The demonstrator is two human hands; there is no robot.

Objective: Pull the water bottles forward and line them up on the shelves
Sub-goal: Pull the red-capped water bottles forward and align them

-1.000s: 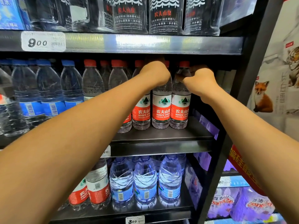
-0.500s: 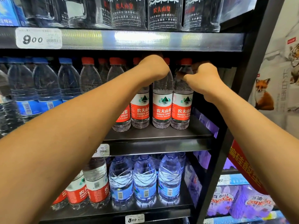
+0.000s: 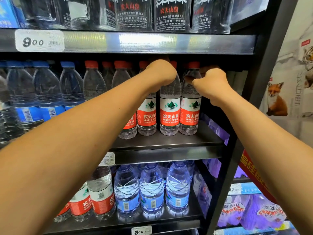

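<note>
Red-capped, red-labelled water bottles [image 3: 147, 116] stand in a row at the right end of the middle shelf [image 3: 169, 156]. My left hand [image 3: 160, 72] is closed over the neck of the second bottle from the right [image 3: 170, 114]. My right hand [image 3: 210, 82] grips the shoulder of the rightmost bottle [image 3: 189, 114], thumb on its front, fingers hidden behind it. Both bottles stand upright, set back from the shelf's front edge. More red caps [image 3: 91, 64] show behind and to the left.
Blue-capped bottles [image 3: 47, 92] fill the shelf's left part. Tall dark-labelled bottles [image 3: 171, 12] stand on the shelf above, over a price tag [image 3: 39, 40]. The lower shelf holds blue-tinted bottles [image 3: 151, 189]. A black upright post [image 3: 237, 150] and purple packs [image 3: 250, 212] bound the right.
Both hands stay on the two rightmost bottle tops. The left hand has crept a little higher on its bottle neck. The bottles' positions on the shelf look almost unchanged.
</note>
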